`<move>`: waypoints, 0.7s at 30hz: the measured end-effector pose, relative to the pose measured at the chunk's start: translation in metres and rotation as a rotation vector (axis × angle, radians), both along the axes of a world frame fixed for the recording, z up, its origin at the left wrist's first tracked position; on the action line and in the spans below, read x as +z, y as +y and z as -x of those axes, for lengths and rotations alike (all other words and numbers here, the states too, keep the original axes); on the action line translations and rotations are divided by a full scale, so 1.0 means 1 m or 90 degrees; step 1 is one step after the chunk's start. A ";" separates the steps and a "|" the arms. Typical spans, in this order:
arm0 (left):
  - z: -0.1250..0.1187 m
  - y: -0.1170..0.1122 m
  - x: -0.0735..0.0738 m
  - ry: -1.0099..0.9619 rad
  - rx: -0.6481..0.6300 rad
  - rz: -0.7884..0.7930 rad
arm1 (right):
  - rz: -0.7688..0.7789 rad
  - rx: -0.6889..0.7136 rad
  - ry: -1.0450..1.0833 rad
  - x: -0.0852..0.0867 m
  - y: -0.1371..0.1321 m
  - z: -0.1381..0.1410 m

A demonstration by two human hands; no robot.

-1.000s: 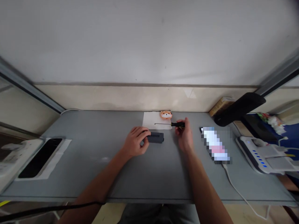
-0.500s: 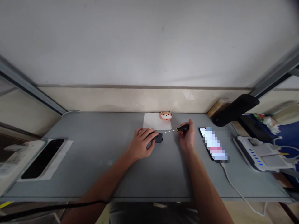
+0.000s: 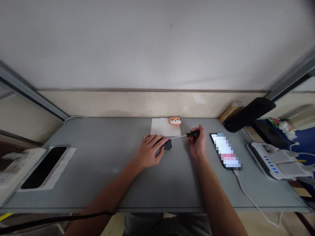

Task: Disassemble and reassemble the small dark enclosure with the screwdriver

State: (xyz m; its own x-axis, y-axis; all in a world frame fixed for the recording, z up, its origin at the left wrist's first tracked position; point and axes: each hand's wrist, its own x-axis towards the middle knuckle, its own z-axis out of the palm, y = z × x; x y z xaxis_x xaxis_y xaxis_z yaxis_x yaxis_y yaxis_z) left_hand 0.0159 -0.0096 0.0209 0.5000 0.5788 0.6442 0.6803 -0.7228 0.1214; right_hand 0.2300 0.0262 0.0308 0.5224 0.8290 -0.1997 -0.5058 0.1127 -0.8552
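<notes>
My left hand [image 3: 150, 150] is wrapped over a small dark grey box-shaped device [image 3: 167, 145] on the grey desk, covering much of it. In my right hand [image 3: 197, 144] is a screwdriver [image 3: 192, 134] with a black and yellow handle, its thin shaft pointing left. The tip lies at the upper edge of the device, by my left fingertips; whether it touches is too small to tell. Just behind the device lies a white sheet of paper [image 3: 158, 126], with an orange-and-white animal-faced case [image 3: 175, 121] on its right corner.
Right of my right hand lies a lit phone [image 3: 226, 152] on a white cable. Beyond it are a power strip [image 3: 268, 160] and a black cylinder [image 3: 251, 114] leaning over a box [image 3: 231, 111]. A dark phone [image 3: 45, 167] lies on paper at the left. A wall backs the desk.
The screwdriver's tip has shifted slightly upward, to the device's upper edge. Both hands keep their grips, and the view has moved a little.
</notes>
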 end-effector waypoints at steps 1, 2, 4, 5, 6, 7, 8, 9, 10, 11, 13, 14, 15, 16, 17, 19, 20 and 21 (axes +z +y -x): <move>0.000 0.000 0.000 0.004 0.001 -0.002 | 0.003 0.000 0.004 0.001 0.000 0.000; 0.000 0.000 0.000 0.007 0.003 0.001 | 0.007 0.001 0.005 0.001 0.000 0.000; 0.000 0.000 0.000 0.011 0.005 0.012 | 0.019 0.002 0.000 0.002 0.000 0.001; 0.000 0.001 -0.001 0.012 0.004 0.021 | 0.024 0.004 -0.006 0.002 0.000 0.001; 0.000 0.001 -0.001 0.012 0.001 0.029 | 0.028 0.005 -0.012 0.001 0.000 0.001; 0.000 0.001 -0.002 0.011 0.000 0.035 | 0.028 0.006 -0.017 0.000 0.001 0.001; 0.000 0.001 -0.002 0.011 -0.002 0.039 | 0.026 0.007 -0.023 -0.001 0.001 0.001; 0.000 0.002 -0.003 0.010 -0.001 0.041 | 0.023 0.008 -0.029 -0.002 0.001 0.001; 0.000 0.002 -0.003 0.010 -0.001 0.040 | 0.018 0.009 -0.036 -0.003 0.001 0.001; 0.000 0.002 -0.003 0.011 -0.001 0.037 | 0.014 0.011 -0.042 -0.004 0.002 0.001; 0.000 0.002 -0.003 0.016 0.000 0.030 | 0.011 0.012 -0.046 -0.005 0.003 0.001; 0.000 0.002 -0.002 0.019 0.002 0.025 | 0.014 0.009 -0.041 -0.005 0.003 0.001; 0.000 0.002 -0.002 0.022 0.003 0.021 | 0.017 0.004 -0.032 -0.004 0.004 0.001; 0.000 0.002 -0.001 0.024 0.005 0.018 | 0.021 -0.004 -0.019 -0.004 0.005 0.001; 0.000 0.002 0.000 0.025 0.006 0.015 | 0.024 -0.013 -0.003 -0.003 0.006 0.000; -0.001 0.001 0.002 0.025 0.004 0.016 | 0.019 -0.032 0.030 -0.002 0.008 -0.001; -0.002 0.001 0.003 0.025 0.002 0.019 | 0.013 -0.037 0.042 -0.001 0.009 -0.001; -0.003 0.001 0.003 0.025 0.000 0.022 | 0.005 -0.039 0.050 -0.001 0.009 -0.001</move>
